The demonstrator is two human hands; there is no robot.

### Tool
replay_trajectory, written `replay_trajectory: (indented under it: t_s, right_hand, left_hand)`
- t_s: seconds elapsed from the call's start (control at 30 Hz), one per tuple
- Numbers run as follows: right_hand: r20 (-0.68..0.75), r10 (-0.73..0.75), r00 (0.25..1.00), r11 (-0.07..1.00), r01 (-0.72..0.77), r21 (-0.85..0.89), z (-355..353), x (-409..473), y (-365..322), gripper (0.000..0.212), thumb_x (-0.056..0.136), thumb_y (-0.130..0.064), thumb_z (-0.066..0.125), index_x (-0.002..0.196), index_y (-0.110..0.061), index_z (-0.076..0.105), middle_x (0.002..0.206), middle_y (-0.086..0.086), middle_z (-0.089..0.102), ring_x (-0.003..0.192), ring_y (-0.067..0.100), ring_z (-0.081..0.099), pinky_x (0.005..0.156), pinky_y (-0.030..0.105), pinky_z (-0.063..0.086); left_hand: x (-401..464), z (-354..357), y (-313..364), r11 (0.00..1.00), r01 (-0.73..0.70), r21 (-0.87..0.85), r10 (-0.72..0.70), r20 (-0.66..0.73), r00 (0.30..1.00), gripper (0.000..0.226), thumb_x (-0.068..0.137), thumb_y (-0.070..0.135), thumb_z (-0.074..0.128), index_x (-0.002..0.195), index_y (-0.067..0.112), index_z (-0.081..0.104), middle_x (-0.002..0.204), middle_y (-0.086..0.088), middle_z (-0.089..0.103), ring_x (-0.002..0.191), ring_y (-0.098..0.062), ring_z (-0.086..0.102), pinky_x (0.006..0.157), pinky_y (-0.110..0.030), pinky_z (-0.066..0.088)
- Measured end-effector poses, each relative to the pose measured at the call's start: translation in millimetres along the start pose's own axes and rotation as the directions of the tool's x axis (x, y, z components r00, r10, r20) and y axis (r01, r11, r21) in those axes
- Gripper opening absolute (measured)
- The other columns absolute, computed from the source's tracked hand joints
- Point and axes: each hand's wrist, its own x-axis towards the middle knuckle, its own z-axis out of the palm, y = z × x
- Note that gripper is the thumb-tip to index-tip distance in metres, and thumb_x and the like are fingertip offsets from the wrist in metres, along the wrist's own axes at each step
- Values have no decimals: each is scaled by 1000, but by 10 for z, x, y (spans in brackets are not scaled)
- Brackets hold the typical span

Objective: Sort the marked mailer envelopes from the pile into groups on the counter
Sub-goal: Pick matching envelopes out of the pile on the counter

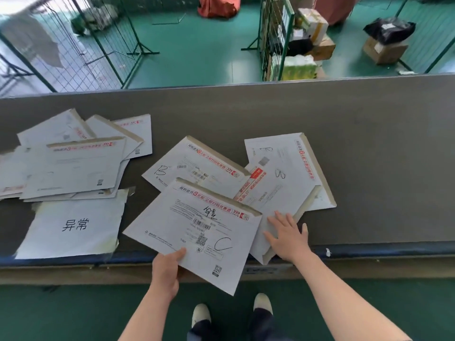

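Note:
My left hand [167, 269] pinches the near corner of a white mailer envelope marked "C" [197, 232], which juts over the counter's front edge. My right hand [286, 236] rests flat with spread fingers on the mailers beside it. Behind lie a mailer marked "B" [194, 166] and two overlapping mailers [283, 168], one also marked "B". A group of several white mailers [73, 158] sits at the left of the grey counter [369, 143].
A taped white sheet with two handwritten characters [73, 225] lies at the front left. Beyond the counter are green wire cages [275, 38], cardboard boxes [384, 50] and parcels on a green floor. My shoes [202, 313] show below.

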Motion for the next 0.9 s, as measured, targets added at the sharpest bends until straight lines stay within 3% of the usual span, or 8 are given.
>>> replay_trajectory:
  t_s: [0.13,0.23,0.33,0.4,0.43,0.53,0.7,0.9]
  right_hand:
    - [-138,48,989,997,-41,58,144,-297,281,51,101,-58,46,146,-34,47,168,-13,24,159,16,5,125,57,-3]
    - [-289,234,928,970,-206,126,233,-482,529,54,94,-59,59,138,-26,53,163,-4,34,157,21,14,126,51,4]
    - [-327,596,733,788,-455,415,358,-734,755,83,82,-59,74,147,-18,42,157,13,32,149,33,27,122,53,21]
    - [-201,745,636,592,-491,639,432,-882,852,93,80,-57,79,151,-12,38,152,17,38,140,38,40,113,54,36]
    - [-88,766,636,465,-454,760,461,-920,879,90,82,-52,81,150,-10,39,150,18,42,134,38,46,107,52,42]
    - [155,593,790,135,-287,948,485,-942,870,58,89,-37,78,131,-3,56,127,15,64,112,32,64,89,46,57]
    - [-43,452,891,234,-72,970,103,-888,973,15,95,-18,72,109,-16,68,109,9,70,104,28,67,88,47,61]
    - [-353,524,775,252,254,934,-510,-782,1116,18,98,-10,67,113,-15,75,106,-2,77,102,17,71,94,34,56]
  left_hand:
    - [57,115,51,996,26,86,-31,59,998,38,91,-11,60,126,1,64,123,-15,72,115,-36,65,108,-53,48]
    - [29,329,42,979,-11,205,-13,111,994,37,91,-14,59,125,-1,64,121,-15,71,109,-33,66,101,-47,50]
    - [-12,561,-11,961,-22,274,-17,137,990,38,92,-15,57,128,-3,61,119,-15,68,108,-33,63,100,-44,49]
    - [-23,684,-53,952,-19,305,-23,131,991,40,92,-15,56,131,-5,60,119,-17,68,105,-33,63,96,-42,49]
    - [-25,731,-83,946,-21,323,-24,133,991,40,92,-14,57,131,-6,60,119,-18,68,104,-33,63,94,-41,50]
    - [-51,860,-152,936,-29,351,-30,162,986,40,93,-14,57,131,-6,60,120,-18,68,107,-34,63,95,-42,50]
    - [-156,943,-148,953,-41,299,-15,182,983,33,92,-17,55,119,0,64,117,-17,69,107,-35,64,100,-47,49]
    - [-211,715,-27,985,-22,170,-8,172,985,39,90,-13,54,126,-2,63,121,-19,72,113,-41,66,97,-52,52]
